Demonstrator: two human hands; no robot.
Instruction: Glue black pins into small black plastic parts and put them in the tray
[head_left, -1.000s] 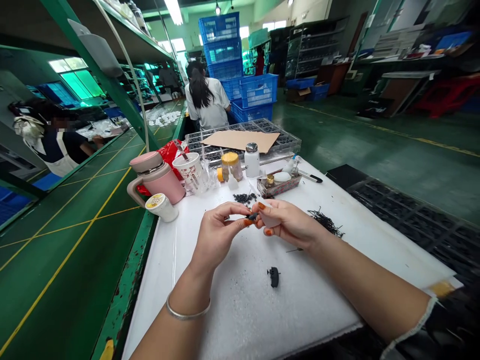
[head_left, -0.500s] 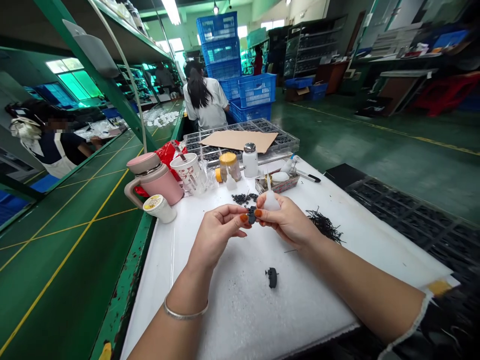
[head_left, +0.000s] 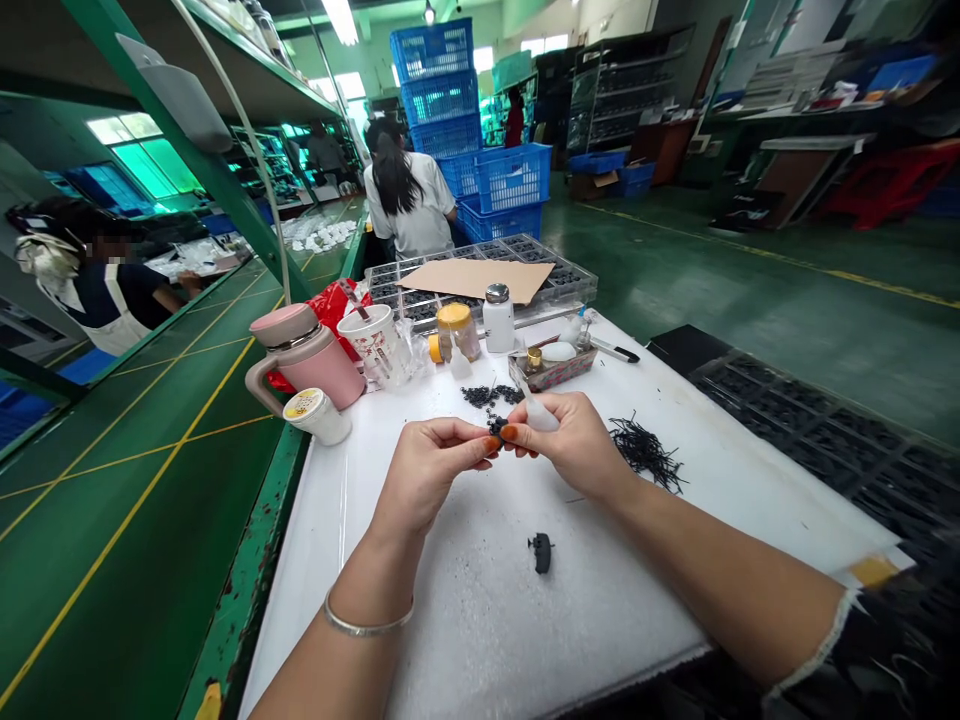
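Between the fingertips of both hands is a small black plastic part (head_left: 496, 426), mostly hidden by fingers. My left hand (head_left: 424, 470) pinches it from the left, thumb against fingers. From the right, my right hand (head_left: 581, 445) pinches it too. That same hand has a white dropper bottle (head_left: 540, 414) tucked in it, its thin nozzle leaning up and left. A similar black part (head_left: 541, 553) with a thin pin lies on the white tabletop (head_left: 480, 630) nearer to me. Just beyond my fingertips are small black pieces (head_left: 491, 396) in a loose heap.
Thin black rods (head_left: 646, 452) lie piled at right. A pink flask (head_left: 311, 355), a lidded tub (head_left: 319, 415), a paper cup (head_left: 375, 345), a yellow-lidded jar (head_left: 457, 330), a white bottle (head_left: 498, 320) and a small box (head_left: 551, 370) line the back. A green conveyor (head_left: 150, 440) runs along the left.
The dropper bottle has tipped over to the left, from nearly upright. The black part between my fingertips has turned and shows less, and my fingers have come closer together.
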